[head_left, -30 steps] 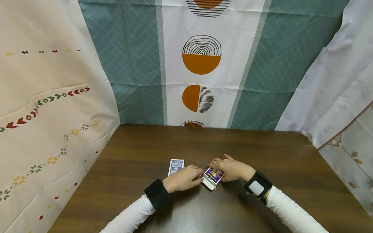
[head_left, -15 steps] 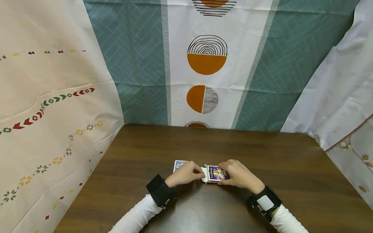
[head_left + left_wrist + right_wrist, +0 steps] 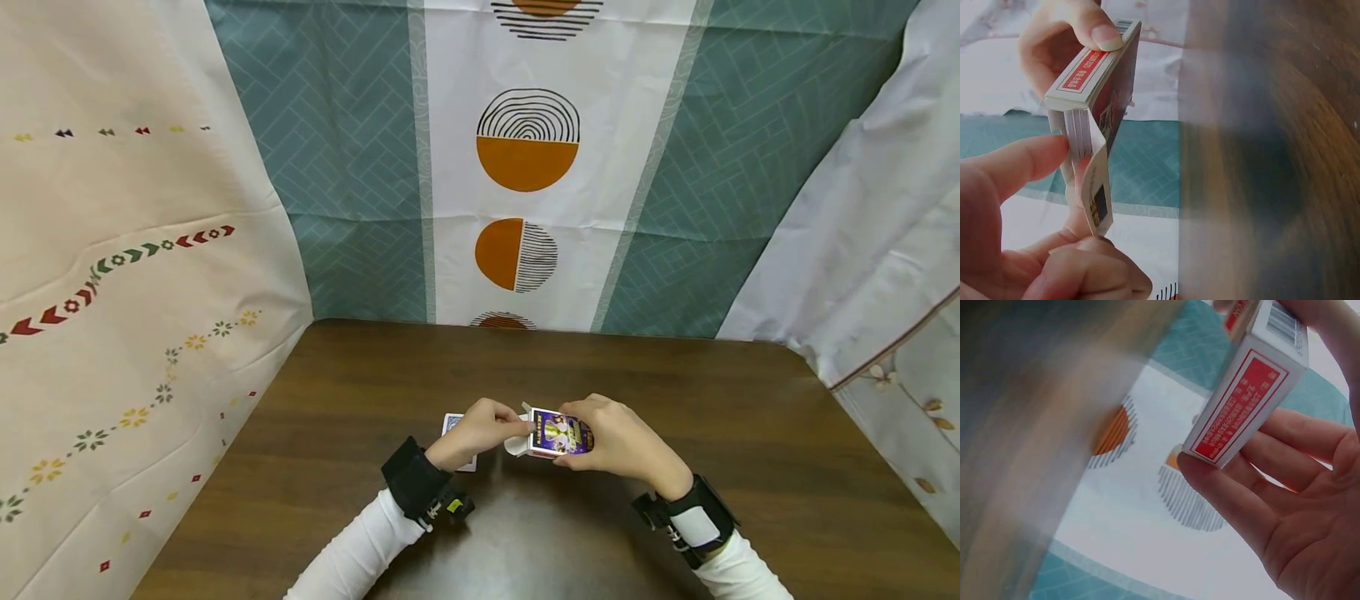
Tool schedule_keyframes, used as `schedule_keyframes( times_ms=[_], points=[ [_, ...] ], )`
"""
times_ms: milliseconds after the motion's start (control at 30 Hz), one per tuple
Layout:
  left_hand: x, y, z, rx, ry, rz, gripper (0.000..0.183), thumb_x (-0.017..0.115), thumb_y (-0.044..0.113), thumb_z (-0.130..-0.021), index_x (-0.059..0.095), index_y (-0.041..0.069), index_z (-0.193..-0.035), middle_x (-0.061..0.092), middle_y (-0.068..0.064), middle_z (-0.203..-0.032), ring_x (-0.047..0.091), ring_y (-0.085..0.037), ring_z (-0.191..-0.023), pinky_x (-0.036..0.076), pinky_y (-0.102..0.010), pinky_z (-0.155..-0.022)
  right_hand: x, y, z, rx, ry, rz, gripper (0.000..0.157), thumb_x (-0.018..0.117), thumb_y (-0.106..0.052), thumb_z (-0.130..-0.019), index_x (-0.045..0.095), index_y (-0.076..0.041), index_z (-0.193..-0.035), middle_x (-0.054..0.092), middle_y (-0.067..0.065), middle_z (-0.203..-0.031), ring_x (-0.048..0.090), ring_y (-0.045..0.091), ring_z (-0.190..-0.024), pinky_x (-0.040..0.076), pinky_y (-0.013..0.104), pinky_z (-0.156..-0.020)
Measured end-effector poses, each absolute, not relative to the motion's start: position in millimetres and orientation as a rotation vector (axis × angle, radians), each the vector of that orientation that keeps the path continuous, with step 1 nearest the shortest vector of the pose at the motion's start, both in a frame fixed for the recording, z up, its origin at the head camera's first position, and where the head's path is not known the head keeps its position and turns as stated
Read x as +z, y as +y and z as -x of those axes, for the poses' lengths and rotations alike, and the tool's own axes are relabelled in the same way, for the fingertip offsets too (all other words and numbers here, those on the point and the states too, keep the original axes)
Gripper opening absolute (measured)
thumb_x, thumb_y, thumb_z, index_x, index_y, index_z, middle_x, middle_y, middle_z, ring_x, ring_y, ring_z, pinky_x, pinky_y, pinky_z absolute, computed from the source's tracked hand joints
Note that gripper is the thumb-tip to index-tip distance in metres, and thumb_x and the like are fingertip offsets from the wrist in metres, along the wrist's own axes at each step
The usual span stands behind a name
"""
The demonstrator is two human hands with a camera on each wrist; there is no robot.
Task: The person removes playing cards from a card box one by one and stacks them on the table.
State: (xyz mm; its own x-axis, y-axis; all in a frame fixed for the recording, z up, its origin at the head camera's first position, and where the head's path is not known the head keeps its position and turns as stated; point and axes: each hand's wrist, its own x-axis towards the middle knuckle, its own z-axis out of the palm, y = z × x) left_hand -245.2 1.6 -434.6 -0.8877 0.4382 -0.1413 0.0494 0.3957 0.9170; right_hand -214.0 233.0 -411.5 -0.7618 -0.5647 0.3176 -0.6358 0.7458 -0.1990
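Observation:
A small playing-card box (image 3: pixel 557 433), purple-faced with white and red sides, is held just above the table between both hands. My right hand (image 3: pixel 626 442) grips its far end, thumb on one narrow side and fingers around the other, as the right wrist view shows. At the box's unfolded end is my left hand (image 3: pixel 483 433). Its thumb (image 3: pixel 1047 156) presses at the mouth, beside the white edges of the cards (image 3: pixel 1079 134) inside. The other left fingers curl behind the bent end flap (image 3: pixel 1100 203). A blue-backed playing card (image 3: pixel 452 422) lies partly hidden beneath the left hand.
The brown wooden table (image 3: pixel 390 367) runs back to a teal and white patterned cloth (image 3: pixel 352 208). Cream cloth (image 3: pixel 135 275) hangs on the left, and white cloth (image 3: pixel 847 208) on the right. Both wrists wear black straps (image 3: pixel 416 479).
The box has turned so its unfolded end faces left, and both hands have lifted it slightly. My left fingers have closed in on that end; the blue-backed card stays on the table.

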Motion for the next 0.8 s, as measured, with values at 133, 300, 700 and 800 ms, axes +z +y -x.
schedule_keyframes(
  times_ms=[133, 300, 700, 800],
  points=[
    [-433, -2, 246, 1.513, 2.255, -0.401, 0.030, 0.070, 0.030, -0.088, 0.072, 0.000, -0.084, 0.048, 0.002, -0.068, 0.037, -0.013, -0.064, 0.026, -0.026, -0.057, -405, 227, 214, 0.416, -2.721, -0.946, 0.056, 0.085, -0.044, -0.067, 0.068, -0.008, -0.107, 0.066, -0.004, -0.091, 0.054, 0.006, -0.080, 0.046, 0.018, -0.064],
    [-431, -7, 249, 1.548, 2.222, -0.440, 0.029, 0.070, 0.027, -0.088, 0.074, -0.001, -0.088, 0.053, 0.002, -0.073, 0.041, -0.012, -0.068, 0.028, -0.025, -0.058, -400, 224, 215, 0.423, -2.745, -0.930, 0.057, 0.085, -0.044, -0.067, 0.069, -0.009, -0.108, 0.067, -0.003, -0.093, 0.055, 0.006, -0.081, 0.047, 0.018, -0.065],
    [-420, -20, 250, 1.581, 2.109, -0.468, 0.025, 0.064, 0.020, -0.092, 0.073, -0.002, -0.102, 0.047, 0.004, -0.063, 0.028, -0.010, -0.047, 0.024, -0.023, -0.048, -394, 226, 215, 0.443, -2.753, -0.909, 0.057, 0.084, -0.045, -0.069, 0.068, -0.009, -0.110, 0.067, -0.003, -0.094, 0.055, 0.006, -0.081, 0.047, 0.019, -0.065],
    [-420, -24, 251, 1.582, 2.097, -0.486, 0.026, 0.063, 0.020, -0.093, 0.072, -0.002, -0.102, 0.052, 0.004, -0.068, 0.030, -0.011, -0.049, 0.027, -0.023, -0.050, -395, 226, 214, 0.438, -2.762, -0.902, 0.058, 0.084, -0.046, -0.069, 0.068, -0.009, -0.110, 0.067, -0.002, -0.095, 0.055, 0.006, -0.081, 0.047, 0.019, -0.065]
  ],
)
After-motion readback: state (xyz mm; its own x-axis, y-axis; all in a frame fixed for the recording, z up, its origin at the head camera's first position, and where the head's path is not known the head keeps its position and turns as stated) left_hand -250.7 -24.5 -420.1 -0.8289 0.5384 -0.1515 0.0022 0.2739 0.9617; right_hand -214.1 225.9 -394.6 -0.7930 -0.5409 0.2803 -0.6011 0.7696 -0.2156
